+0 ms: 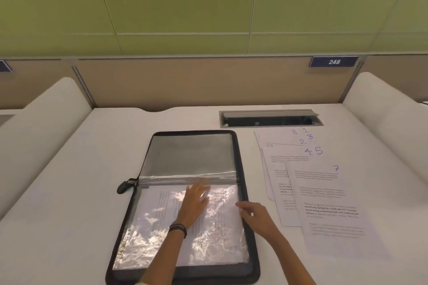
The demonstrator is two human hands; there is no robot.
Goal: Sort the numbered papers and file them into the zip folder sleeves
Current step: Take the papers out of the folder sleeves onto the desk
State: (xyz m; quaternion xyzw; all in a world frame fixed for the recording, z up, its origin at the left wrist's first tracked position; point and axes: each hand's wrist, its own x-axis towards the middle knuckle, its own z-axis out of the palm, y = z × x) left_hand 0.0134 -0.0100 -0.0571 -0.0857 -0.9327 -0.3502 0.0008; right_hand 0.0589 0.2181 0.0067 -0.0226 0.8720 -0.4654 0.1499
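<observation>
study carrel with green wall panels, a tan divider and a little plate (333,62) reading 248. everything sits on a white desk (69,192).

the zip folder (239,157) is open flat in the middle of the desk, long axis running from the near edge to the far edge. the clear sleeve (157,227) in its near half already has a printed sheet inside. there's a faint mark by the sleeve's near right corner, too blurry for me to read.

the left hand (196,201) lies flat on the sleeve up by the spine, fingers straight and a bit spread, pressing the plastic down. the right hand (254,215) is at the sleeve's right edge with fingers curled and the tips on the plastic. looks like a pinch, but i honestly can't tell if it has hold of it.

the rest of the papers (328,192) are fanned out toward the right edge of the desk, just beside the folder, long sides running near to far like the folder. i can see 8, 1, 3, 2, 4, 5 and 7 written on them. 7 is on top, nearest the front.

my guess is this one is being smoothed in and most of the filing is left. the pile is off to the right of the fingers, so the right hand is much closer for the next grab, and the left can hold the sleeve down.
</observation>
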